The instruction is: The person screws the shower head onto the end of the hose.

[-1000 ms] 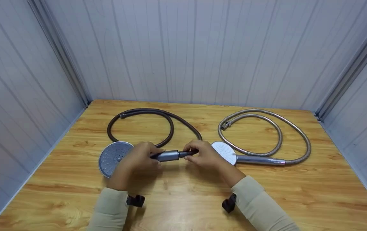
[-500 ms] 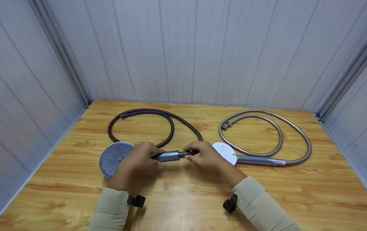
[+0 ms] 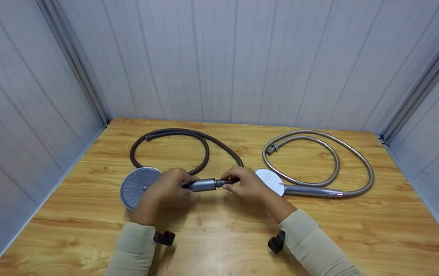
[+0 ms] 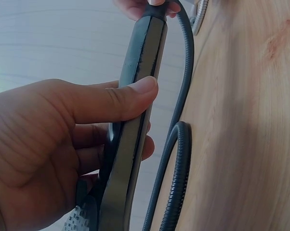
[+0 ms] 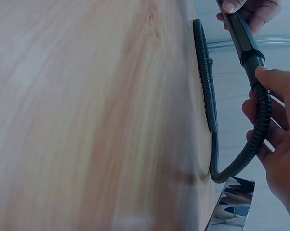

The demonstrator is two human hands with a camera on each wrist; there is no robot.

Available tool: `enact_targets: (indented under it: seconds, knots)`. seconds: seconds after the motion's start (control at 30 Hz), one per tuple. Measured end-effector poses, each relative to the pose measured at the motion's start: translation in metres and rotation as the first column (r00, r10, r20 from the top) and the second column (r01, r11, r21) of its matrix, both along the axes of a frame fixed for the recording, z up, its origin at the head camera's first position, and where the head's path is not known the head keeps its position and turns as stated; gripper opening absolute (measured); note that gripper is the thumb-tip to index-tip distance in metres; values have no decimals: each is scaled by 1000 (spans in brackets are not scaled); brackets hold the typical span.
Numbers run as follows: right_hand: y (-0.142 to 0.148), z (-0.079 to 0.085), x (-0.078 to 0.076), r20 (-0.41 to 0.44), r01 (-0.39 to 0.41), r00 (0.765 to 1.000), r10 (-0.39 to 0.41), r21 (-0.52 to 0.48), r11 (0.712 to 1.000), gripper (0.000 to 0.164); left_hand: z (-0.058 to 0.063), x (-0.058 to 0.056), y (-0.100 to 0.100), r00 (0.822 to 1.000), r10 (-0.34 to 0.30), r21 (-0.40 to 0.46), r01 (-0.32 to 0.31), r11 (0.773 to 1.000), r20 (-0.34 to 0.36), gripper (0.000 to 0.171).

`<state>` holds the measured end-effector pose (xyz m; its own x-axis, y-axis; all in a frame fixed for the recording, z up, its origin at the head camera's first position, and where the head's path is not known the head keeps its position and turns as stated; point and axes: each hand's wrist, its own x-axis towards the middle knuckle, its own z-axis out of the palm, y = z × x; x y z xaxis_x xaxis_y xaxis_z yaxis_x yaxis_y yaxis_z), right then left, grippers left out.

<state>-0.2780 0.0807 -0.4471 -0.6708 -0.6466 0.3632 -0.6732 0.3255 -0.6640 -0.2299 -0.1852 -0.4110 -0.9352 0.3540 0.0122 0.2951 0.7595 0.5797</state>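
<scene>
My left hand [image 3: 169, 186] grips the grey and black handle of a shower head [image 4: 130, 130]; its round, nozzled face [image 3: 137, 188] lies left of the hand. Thumb on one side and fingers on the other wrap that handle in the left wrist view. At the handle's end, my right hand [image 3: 244, 184] pinches the connector of a black shower hose [image 5: 263, 113] between thumb and fingers. The connector sits right against the handle's end, in line with it. From the right hand the hose bends back and loops [image 3: 207, 153] on the wooden table [image 3: 211, 237].
A second shower head [image 3: 271, 182], white-faced with a chrome handle [image 3: 311, 191], lies just right of my right hand. Its silver metal hose [image 3: 369, 172] coils behind it. Pale panel walls [image 3: 219, 61] enclose the table at the back and sides.
Both hands keep their hold on the shower head and the hose connector, with only slight finger movement at the right hand. The whole head view has shifted a little.
</scene>
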Motion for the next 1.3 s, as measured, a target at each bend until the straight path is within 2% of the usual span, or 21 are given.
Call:
enact_targets:
  seconds: [0.33, 0.53, 0.73, 1.07, 1.3]
  knots:
    - [-1, 3, 0, 39, -5, 999, 4, 25, 1000, 18, -1, 0, 0, 1000, 10, -2, -10, 1000, 7, 43]
    - [-1, 3, -1, 6, -1, 1000, 1, 5, 1000, 21, -1, -1, 0, 1000, 8, 5, -8, 1000, 3, 41]
    - [-3, 0, -1, 1, -4, 1000, 4, 4, 1000, 16, -1, 1, 0, 1000, 8, 0, -8, 1000, 2, 42]
    - [-5, 3, -1, -13, -27, 1000, 26, -17, 1000, 15, 0, 1, -4, 998, -41, 4, 41, 999, -46, 41]
    - [-5, 4, -1, 3, -22, 1000, 22, -11, 1000, 20, 0, 2, -4, 1000, -7, 12, 7, 1000, -22, 41]
